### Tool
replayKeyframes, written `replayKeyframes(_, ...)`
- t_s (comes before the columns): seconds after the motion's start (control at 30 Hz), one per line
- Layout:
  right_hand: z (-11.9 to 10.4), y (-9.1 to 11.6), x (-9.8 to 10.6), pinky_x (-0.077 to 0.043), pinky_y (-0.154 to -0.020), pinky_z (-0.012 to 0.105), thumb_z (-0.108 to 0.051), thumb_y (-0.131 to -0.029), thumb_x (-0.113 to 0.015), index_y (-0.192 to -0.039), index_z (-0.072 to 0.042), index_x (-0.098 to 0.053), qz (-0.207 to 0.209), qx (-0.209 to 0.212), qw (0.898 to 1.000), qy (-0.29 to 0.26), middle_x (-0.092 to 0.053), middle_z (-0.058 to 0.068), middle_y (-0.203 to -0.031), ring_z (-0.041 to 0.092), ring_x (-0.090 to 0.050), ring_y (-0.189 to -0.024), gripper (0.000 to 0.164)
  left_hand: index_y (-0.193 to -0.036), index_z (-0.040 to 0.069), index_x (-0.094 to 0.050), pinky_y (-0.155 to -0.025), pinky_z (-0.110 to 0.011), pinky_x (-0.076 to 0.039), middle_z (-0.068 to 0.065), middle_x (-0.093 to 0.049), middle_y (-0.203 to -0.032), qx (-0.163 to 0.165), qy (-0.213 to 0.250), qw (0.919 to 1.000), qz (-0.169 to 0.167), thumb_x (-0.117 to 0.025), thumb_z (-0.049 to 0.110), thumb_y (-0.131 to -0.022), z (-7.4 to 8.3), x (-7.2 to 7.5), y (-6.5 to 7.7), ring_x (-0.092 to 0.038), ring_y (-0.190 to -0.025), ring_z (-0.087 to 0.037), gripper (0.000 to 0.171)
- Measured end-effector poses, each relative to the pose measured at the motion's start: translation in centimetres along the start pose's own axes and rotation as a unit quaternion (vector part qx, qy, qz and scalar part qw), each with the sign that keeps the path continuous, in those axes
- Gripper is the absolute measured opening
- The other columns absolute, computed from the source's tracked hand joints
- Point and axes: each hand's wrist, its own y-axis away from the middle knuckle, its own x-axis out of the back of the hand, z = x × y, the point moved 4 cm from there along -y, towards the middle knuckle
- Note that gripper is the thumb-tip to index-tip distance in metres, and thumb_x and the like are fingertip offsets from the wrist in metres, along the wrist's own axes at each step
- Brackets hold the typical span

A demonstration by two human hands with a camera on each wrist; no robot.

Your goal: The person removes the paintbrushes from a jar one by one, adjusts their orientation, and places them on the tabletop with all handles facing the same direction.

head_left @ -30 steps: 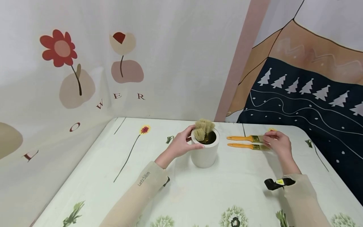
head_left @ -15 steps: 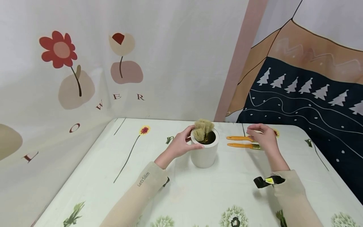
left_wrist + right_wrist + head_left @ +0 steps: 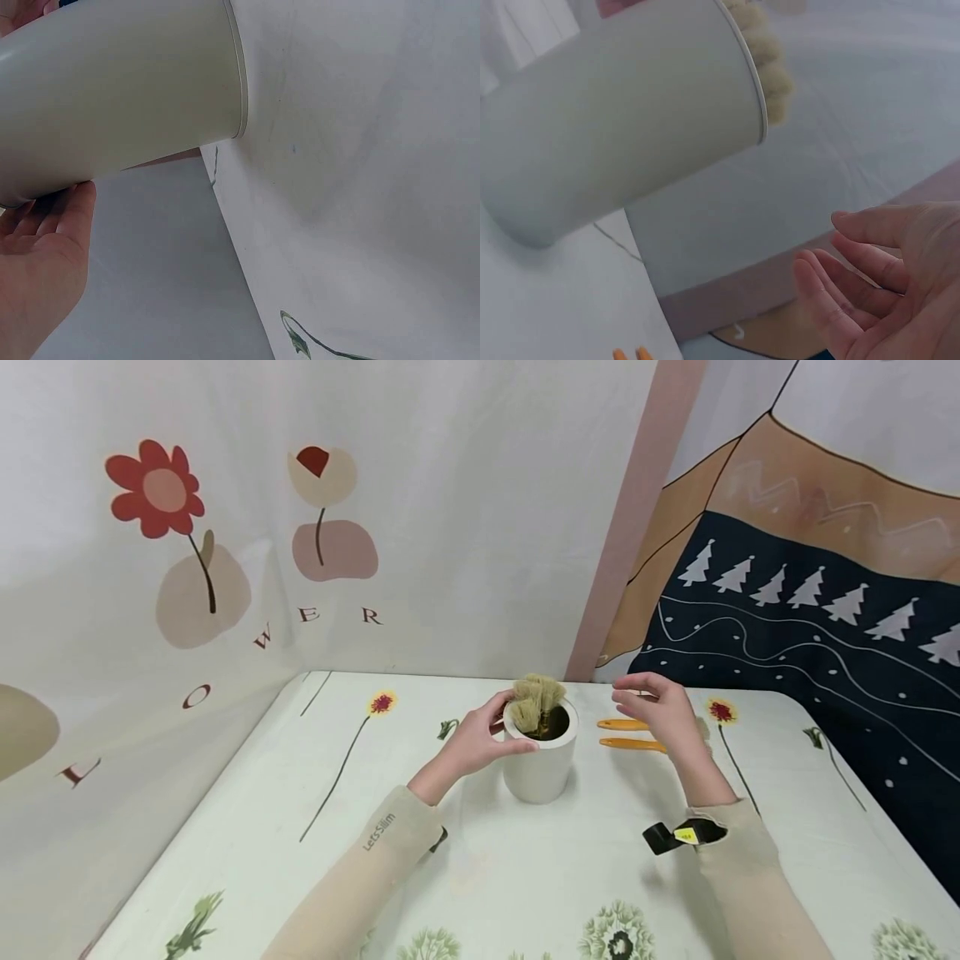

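A white cylindrical pot (image 3: 538, 777) stands upright on the table, with paintbrushes (image 3: 537, 697) in it, bristles up. My left hand (image 3: 480, 739) grips the pot near its rim, thumb at the front and fingers around the left side. In the left wrist view those fingers (image 3: 75, 214) lie against the pot's wall. My right hand (image 3: 660, 710) is raised to the right of the pot, fingers loosely bent and holding nothing. Below it lie two paintbrushes with orange handles (image 3: 633, 744), their bristle ends mostly hidden by that hand.
The table (image 3: 480, 877) wears a white cloth printed with flowers. A pale curtain (image 3: 465, 527) with flower prints hangs behind its far edge. At the right is a dark cloth (image 3: 795, 643) with white tree prints.
My right hand has moved left from the bristle ends of the two lying brushes to above them, nearer the pot. The left hand and the pot have stayed put.
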Motion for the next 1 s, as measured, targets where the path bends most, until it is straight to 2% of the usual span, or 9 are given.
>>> replayKeyframes(0.23, -1.1, -0.1, -1.2, -0.057, -0.086, 0.012, -0.021, -0.101, -0.059, -0.13, 0.0, -0.059, -0.021, 0.015, 1.0, -0.014, -0.059, 0.021, -0.132, 0.028, -0.068, -0.114, 0.036, -0.15, 0.017, -0.041, -0.118, -0.04, -0.043, -0.006, -0.049, -0.152, 0.0, -0.002, 1.0, -0.001, -0.083, 0.029, -0.082, -0.1, 0.1, -0.1, -0.047, -0.141, -0.026, 0.081)
replayKeyframes(0.47, -2.3, 0.0, -2.7, -0.058, -0.089, 0.015, -0.018, -0.099, -0.063, -0.129, 0.001, -0.06, -0.042, 0.03, 0.998, -0.045, -0.059, 0.02, -0.132, 0.003, -0.066, -0.1, 0.035, -0.15, 0.017, -0.042, -0.117, -0.04, -0.044, -0.006, -0.049, -0.151, 0.0, -0.003, 1.0, -0.001, -0.083, 0.03, -0.082, -0.2, 0.1, -0.1, -0.048, -0.14, -0.025, 0.081)
replayKeyframes(0.53, -2.7, 0.1, -3.1, -0.058, -0.09, 0.016, -0.018, -0.098, -0.064, -0.128, 0.001, -0.061, -0.046, 0.033, 0.997, -0.049, -0.06, 0.021, -0.131, 0.001, -0.064, -0.099, 0.035, -0.15, 0.017, -0.042, -0.117, -0.039, -0.044, -0.006, -0.05, -0.151, 0.0, -0.001, 1.0, 0.0, -0.083, 0.029, -0.082, -0.2, 0.1, -0.1, -0.049, -0.14, -0.024, 0.08)
replayKeyframes(0.67, -3.2, 0.1, -4.0, -0.057, -0.092, 0.015, -0.017, -0.097, -0.066, -0.127, -0.001, -0.063, -0.05, 0.038, 0.997, -0.048, -0.063, 0.02, -0.131, 0.008, -0.065, -0.106, 0.035, -0.149, 0.018, -0.042, -0.116, -0.038, -0.044, -0.005, -0.051, -0.15, -0.001, 0.002, 1.0, 0.001, -0.083, 0.027, -0.082, -0.1, 0.1, -0.1, -0.05, -0.139, -0.024, 0.079)
replayKeyframes(0.8, -3.4, 0.1, -4.9, -0.055, -0.091, 0.014, -0.017, -0.097, -0.066, -0.129, -0.003, -0.063, -0.054, 0.043, 0.997, -0.035, -0.065, 0.018, -0.131, 0.02, -0.065, -0.115, 0.035, -0.149, 0.018, -0.042, -0.116, -0.039, -0.045, -0.005, -0.051, -0.15, -0.002, 0.002, 1.0, 0.001, -0.083, 0.027, -0.083, 0.0, 0.0, -0.1, -0.05, -0.139, -0.024, 0.078)
replayKeyframes(1.0, -3.8, 0.2, -6.3, -0.058, -0.099, 0.036, -0.012, -0.096, -0.066, -0.129, -0.004, -0.063, -0.043, 0.062, 0.997, 0.013, -0.066, 0.019, -0.126, 0.031, -0.063, -0.116, 0.034, -0.15, 0.018, -0.041, -0.117, -0.039, -0.044, -0.005, -0.049, -0.151, 0.001, 0.002, 1.0, -0.001, -0.082, 0.029, -0.083, -0.2, 0.1, 0.0, -0.049, -0.14, -0.024, 0.08)
